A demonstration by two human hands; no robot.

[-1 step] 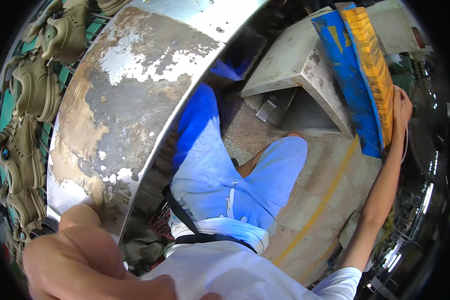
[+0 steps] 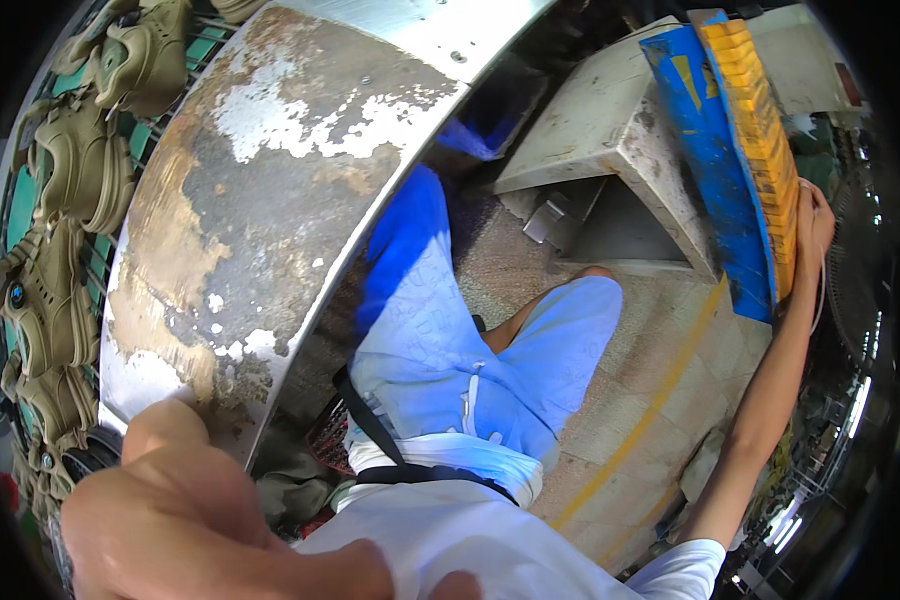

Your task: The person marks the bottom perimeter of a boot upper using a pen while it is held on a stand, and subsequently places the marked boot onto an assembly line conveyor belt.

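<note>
My left hand [image 2: 205, 545] is raised very near the camera at the lower left. Its wrist is bent, and blurred fingertips point right along the bottom edge. Most of the fingers fall outside the picture, so I cannot make out whether they hold anything. On the far right, my right hand [image 2: 816, 222] has its fingers bent against the outer edge of a worn yellow ridged strip [image 2: 752, 110]. That strip runs along a scuffed blue panel [image 2: 705, 160], which leans by a grey metal box. A thin pale cord lies along my right wrist.
A curved metal worktop [image 2: 260, 210] with peeling, stained covering spans the left. Beyond it, olive clogs [image 2: 75, 180] stand in rows on a green rack. The open-fronted grey box [image 2: 610, 150] stands ahead of my knees. A yellow line [image 2: 660, 400] crosses the tiled floor.
The whole view has shifted slightly, so things sit a little further right. My left fingertips reach a bit further right along the bottom. My right hand stays at the yellow strip.
</note>
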